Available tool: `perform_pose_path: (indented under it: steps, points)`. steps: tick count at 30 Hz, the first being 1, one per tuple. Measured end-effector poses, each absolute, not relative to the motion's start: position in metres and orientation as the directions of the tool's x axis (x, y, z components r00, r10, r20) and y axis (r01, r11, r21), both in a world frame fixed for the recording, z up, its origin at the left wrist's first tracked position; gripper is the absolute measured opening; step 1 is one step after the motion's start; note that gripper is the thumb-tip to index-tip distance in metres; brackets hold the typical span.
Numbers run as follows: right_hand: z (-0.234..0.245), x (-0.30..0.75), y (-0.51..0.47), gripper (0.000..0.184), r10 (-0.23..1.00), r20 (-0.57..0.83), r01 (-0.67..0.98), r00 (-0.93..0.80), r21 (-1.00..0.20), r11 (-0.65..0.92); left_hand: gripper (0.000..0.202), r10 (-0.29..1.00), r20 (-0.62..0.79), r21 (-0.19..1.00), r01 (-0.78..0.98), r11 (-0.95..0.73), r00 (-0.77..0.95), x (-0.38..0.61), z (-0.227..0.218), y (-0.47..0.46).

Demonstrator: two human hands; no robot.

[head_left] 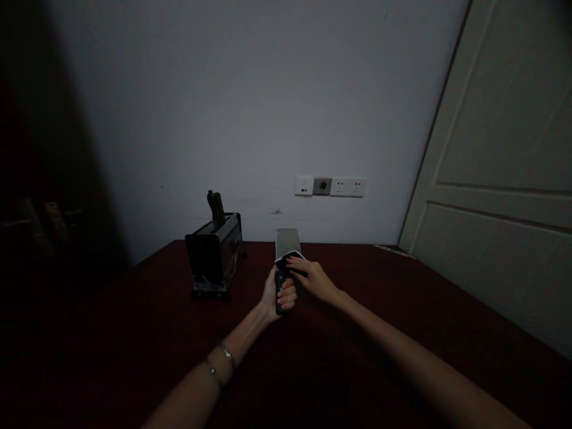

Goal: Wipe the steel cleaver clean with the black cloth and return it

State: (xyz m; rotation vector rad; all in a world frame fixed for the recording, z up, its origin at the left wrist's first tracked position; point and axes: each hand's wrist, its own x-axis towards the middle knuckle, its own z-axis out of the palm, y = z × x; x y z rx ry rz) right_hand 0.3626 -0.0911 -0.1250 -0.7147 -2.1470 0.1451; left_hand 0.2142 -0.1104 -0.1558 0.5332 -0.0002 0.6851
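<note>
My left hand [282,295] is wrapped round the black riveted handle of a cleaver [287,240]. Its broad grey blade points away from me, towards the wall. At the base of the blade, my right hand [313,279] has its fingers closed on a dark cloth [282,262] with a pale edge, pressed against the metal. The cloth and fingers hide the lower part of the blade. To the left stands a knife block [203,259] with dark end panels, apart from both hands. Black handles [216,207] stick up out of its top.
Everything rests on a dark red table [357,286] in dim light. Behind it is a pale wall with a row of sockets [330,186]. A white panelled door [500,250] borders the right side. A thin strip [394,251] lies near the table's back right corner.
</note>
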Motion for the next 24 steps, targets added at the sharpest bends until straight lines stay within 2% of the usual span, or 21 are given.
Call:
perform_pose_path:
  steps: [6, 12, 21, 24]
  points:
    - [-0.096, 0.366, -0.057, 0.022, 0.548, 0.716, 0.52, -0.433, -0.298, 0.8, 0.062, 0.547, 0.144, 0.512, -0.535, 0.672, 0.825, 0.223, -0.155, -0.117]
    - [-0.072, 0.372, -0.023, 0.025, 0.571, 0.747, 0.567, -0.342, -0.321, 0.759, 0.065, 0.51, 0.108, 0.52, -0.486, 0.702, 0.853, 0.231, -0.154, -0.128]
    - [-0.123, 0.347, -0.081, 0.025, 0.561, 0.701, 0.447, -0.441, -0.371, 0.814, 0.062, 0.62, 0.137, 0.447, -0.607, 0.657, 0.772, 0.22, -0.158, -0.113]
    - [-0.127, 0.346, -0.084, 0.025, 0.562, 0.706, 0.451, -0.43, -0.372, 0.812, 0.062, 0.62, 0.131, 0.457, -0.602, 0.654, 0.773, 0.219, -0.158, -0.113]
